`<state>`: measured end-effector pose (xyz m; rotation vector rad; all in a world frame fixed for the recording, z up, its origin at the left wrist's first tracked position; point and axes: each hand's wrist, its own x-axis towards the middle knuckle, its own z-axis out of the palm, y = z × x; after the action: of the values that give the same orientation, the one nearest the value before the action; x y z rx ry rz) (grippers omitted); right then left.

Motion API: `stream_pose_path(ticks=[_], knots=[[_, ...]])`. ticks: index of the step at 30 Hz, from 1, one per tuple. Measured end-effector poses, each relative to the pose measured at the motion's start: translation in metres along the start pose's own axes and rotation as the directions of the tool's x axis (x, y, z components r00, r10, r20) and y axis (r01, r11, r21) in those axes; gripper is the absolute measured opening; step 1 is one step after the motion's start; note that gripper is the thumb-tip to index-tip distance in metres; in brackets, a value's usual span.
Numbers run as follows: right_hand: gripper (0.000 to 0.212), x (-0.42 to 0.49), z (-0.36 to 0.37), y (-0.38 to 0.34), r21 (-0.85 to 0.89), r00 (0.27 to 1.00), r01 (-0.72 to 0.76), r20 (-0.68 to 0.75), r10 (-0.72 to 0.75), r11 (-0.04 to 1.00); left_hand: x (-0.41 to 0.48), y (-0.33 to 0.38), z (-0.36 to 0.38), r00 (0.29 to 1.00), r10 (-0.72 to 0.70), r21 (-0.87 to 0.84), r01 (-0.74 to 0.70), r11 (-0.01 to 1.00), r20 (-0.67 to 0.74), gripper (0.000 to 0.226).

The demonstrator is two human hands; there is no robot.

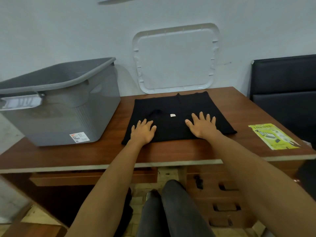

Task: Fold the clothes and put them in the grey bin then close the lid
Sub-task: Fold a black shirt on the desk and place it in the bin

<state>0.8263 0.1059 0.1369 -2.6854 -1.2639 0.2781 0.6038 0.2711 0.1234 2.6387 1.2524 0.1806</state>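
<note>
A black garment (172,103) lies flat on the wooden table (171,151), folded into a rough rectangle with a small white label near its middle. My left hand (143,131) presses flat on its near left part, fingers spread. My right hand (202,124) presses flat on its near right part, fingers spread too. The grey bin (68,106) stands uncovered at the left of the table, a white latch on its near end. Its white lid (176,60) leans upright against the wall behind the garment.
A yellow-green leaflet (271,135) lies at the table's right edge. A dark padded chair back (285,89) stands beyond the right side. Desk drawers and my legs show below the front edge.
</note>
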Motion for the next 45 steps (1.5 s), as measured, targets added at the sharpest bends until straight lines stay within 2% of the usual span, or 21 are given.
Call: stream_pose_path(ticks=[3,5,7,10,12,14,16,17,18,20,21,23,25,28,32,38,39,41,42,44,45], knots=[[0.084,-0.027,-0.011,0.013,-0.04,0.976,-0.215,-0.038,0.213,0.976,-0.03,-0.01,-0.01,0.984,-0.155,0.024,0.158,0.987,-0.088,0.062],[0.091,-0.043,-0.014,0.023,0.008,0.926,-0.374,-0.063,0.373,0.928,-0.049,-0.016,-0.017,0.943,-0.309,0.009,0.312,0.95,-0.122,0.074],[0.093,-0.058,-0.015,0.03,0.06,0.87,-0.479,-0.103,0.482,0.876,-0.064,-0.023,-0.023,0.901,-0.4,0.005,0.407,0.913,-0.167,0.084],[0.085,-0.074,-0.022,0.039,0.084,0.83,-0.529,-0.157,0.535,0.845,-0.076,-0.031,-0.033,0.876,-0.461,-0.084,0.454,0.887,-0.138,0.075],[0.069,-0.075,-0.024,0.046,0.208,0.827,-0.522,-0.117,0.551,0.827,-0.079,-0.033,-0.044,0.871,-0.491,-0.23,0.472,0.851,-0.032,0.06],[0.044,-0.078,-0.033,0.048,0.368,0.847,-0.478,-0.048,0.53,0.798,-0.083,-0.032,-0.055,0.857,-0.508,-0.328,0.506,0.798,0.086,0.056],[0.034,-0.081,-0.042,0.045,0.536,0.846,-0.459,0.021,0.532,0.709,-0.083,-0.031,-0.062,0.843,-0.508,-0.436,0.53,0.728,0.176,0.045],[0.033,-0.08,-0.047,0.043,0.662,0.837,-0.45,0.079,0.542,0.599,-0.082,-0.03,-0.064,0.836,-0.506,-0.522,0.534,0.665,0.21,0.038],[0.035,-0.08,-0.052,0.042,0.793,0.835,-0.431,0.169,0.524,0.431,-0.082,-0.03,-0.066,0.829,-0.505,-0.624,0.53,0.574,0.24,0.031],[0.039,-0.071,-0.058,0.043,0.928,0.876,-0.341,0.254,0.41,0.152,-0.081,-0.029,-0.071,0.826,-0.472,-0.805,0.49,0.334,0.308,0.022],[0.038,-0.066,-0.06,0.042,0.96,0.889,-0.278,0.24,0.39,0.044,-0.08,-0.03,-0.073,0.831,-0.452,-0.863,0.457,0.217,0.326,0.018],[0.022,-0.058,-0.066,0.041,0.966,0.863,-0.202,0.253,0.437,-0.16,-0.076,-0.03,-0.076,0.845,-0.415,-0.924,0.382,0.028,0.337,0.013],[0.014,-0.051,-0.073,0.036,0.952,0.826,-0.155,0.271,0.494,-0.264,-0.069,-0.031,-0.079,0.852,-0.404,-0.942,0.318,-0.107,0.334,0.015],[0.008,-0.042,-0.08,0.028,0.958,0.821,-0.067,0.212,0.53,-0.278,-0.059,-0.03,-0.083,0.862,-0.391,-0.943,0.26,-0.207,0.323,0.02],[0.014,-0.02,-0.091,0.02,0.955,0.809,0.013,0.164,0.564,-0.296,-0.039,-0.028,-0.09,0.875,-0.372,-0.935,0.212,-0.283,0.311,0.024],[0.034,0.029,-0.102,0.021,0.889,0.806,0.062,0.224,0.549,-0.454,-0.002,-0.027,-0.099,0.875,-0.387,-0.908,0.125,-0.4,0.291,0.032],[0.036,0.037,-0.104,0.022,0.885,0.824,0.072,0.207,0.528,-0.46,0.005,-0.026,-0.1,0.874,-0.389,-0.903,0.117,-0.412,0.29,0.032],[0.04,0.052,-0.106,0.02,0.908,0.865,0.107,0.116,0.489,-0.405,0.02,-0.025,-0.102,0.87,-0.395,-0.894,0.105,-0.435,0.295,0.031],[0.042,0.061,-0.107,0.016,0.91,0.861,0.127,0.096,0.499,-0.394,0.028,-0.025,-0.102,0.871,-0.392,-0.887,0.1,-0.45,0.297,0.03],[0.046,0.077,-0.109,0.016,0.903,0.798,0.154,0.125,0.589,-0.401,0.043,-0.024,-0.104,0.872,-0.382,-0.876,0.101,-0.471,0.306,0.027],[0.049,0.085,-0.109,0.015,0.907,0.798,0.16,0.113,0.591,-0.39,0.05,-0.024,-0.104,0.872,-0.379,-0.873,0.104,-0.477,0.311,0.026]])
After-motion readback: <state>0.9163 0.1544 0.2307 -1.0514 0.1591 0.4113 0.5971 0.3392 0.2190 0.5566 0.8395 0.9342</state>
